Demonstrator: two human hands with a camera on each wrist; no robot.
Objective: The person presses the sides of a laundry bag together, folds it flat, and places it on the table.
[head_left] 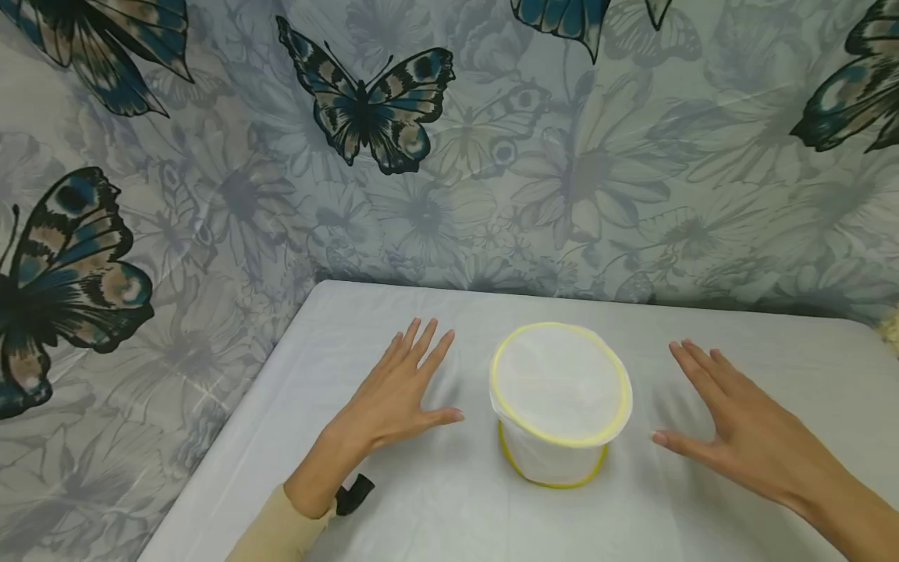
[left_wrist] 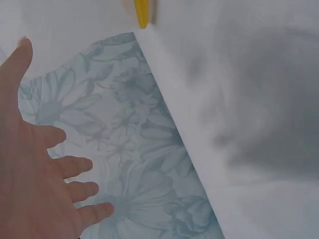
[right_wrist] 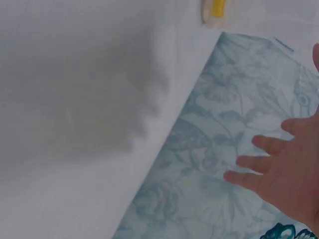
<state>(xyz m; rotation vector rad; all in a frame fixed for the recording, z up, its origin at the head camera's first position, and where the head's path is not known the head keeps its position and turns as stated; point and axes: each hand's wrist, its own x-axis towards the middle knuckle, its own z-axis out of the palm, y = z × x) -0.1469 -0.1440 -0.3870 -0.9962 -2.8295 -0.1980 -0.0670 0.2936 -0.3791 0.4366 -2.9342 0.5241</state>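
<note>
A white fabric drum-shaped bag (head_left: 562,382) with yellow trim round its top and base stands upright on the white-covered table (head_left: 414,515). To its left is my left hand (head_left: 396,394), fingers straight and thumb held out toward the bag without touching it. My right hand (head_left: 737,425) is on the other side, also with straight fingers and spread thumb, apart from the bag. The left wrist view shows the left palm (left_wrist: 40,174) holding nothing. In the right wrist view, the right hand (right_wrist: 284,169) is likewise bare.
Behind the table hangs a grey cloth (head_left: 590,172) printed with flowers and large butterflies (head_left: 363,109); it also covers the left side. A black strap piece (head_left: 354,494) shows at the left wrist. A pale yellow fuzzy thing (head_left: 890,332) shows at the far right edge.
</note>
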